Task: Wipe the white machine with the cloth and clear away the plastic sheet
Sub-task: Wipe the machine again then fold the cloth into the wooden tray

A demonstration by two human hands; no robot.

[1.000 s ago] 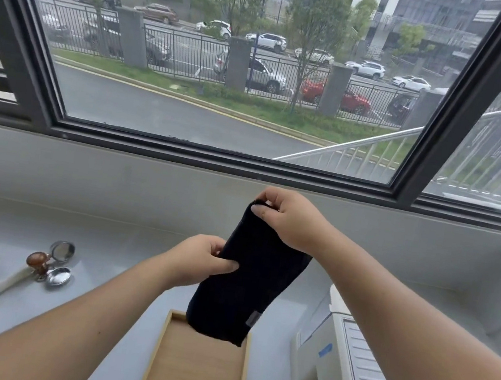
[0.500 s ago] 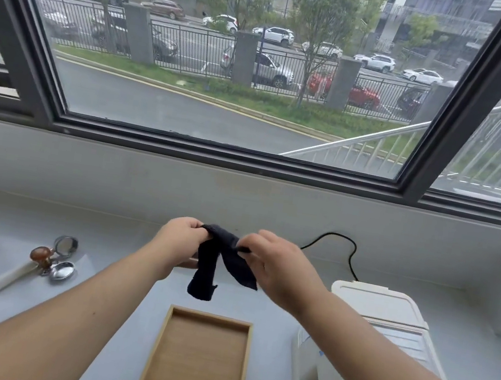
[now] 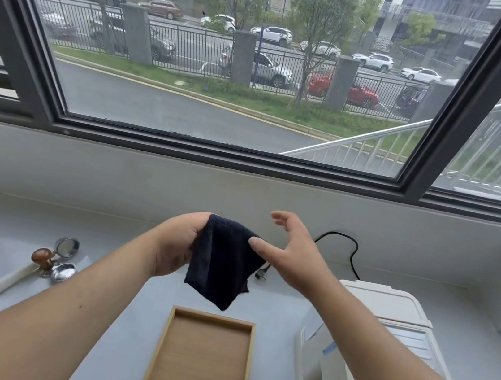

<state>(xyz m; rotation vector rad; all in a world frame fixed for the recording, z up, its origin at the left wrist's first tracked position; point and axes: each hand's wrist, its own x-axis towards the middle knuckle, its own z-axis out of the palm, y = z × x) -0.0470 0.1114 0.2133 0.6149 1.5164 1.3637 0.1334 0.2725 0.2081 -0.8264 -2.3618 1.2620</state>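
A dark navy cloth [image 3: 221,267] hangs folded from my left hand [image 3: 179,244], which grips its top corner above the counter. My right hand [image 3: 291,254] is beside the cloth with fingers spread, its thumb just touching the cloth's right edge, holding nothing. The white machine [image 3: 384,327] stands on the counter at the lower right, partly hidden behind my right forearm. No plastic sheet is visible.
A shallow wooden tray [image 3: 204,362] lies on the grey counter [image 3: 8,235] below the cloth. A wooden-knobbed tamper and metal scoops [image 3: 53,261] lie at the left. A black power cord [image 3: 353,257] trails behind the machine. A wide window runs along the back wall.
My right hand has let go of the cloth and opened. The cloth, earlier stretched and bunched between both hands, now hangs folded from my left hand alone.
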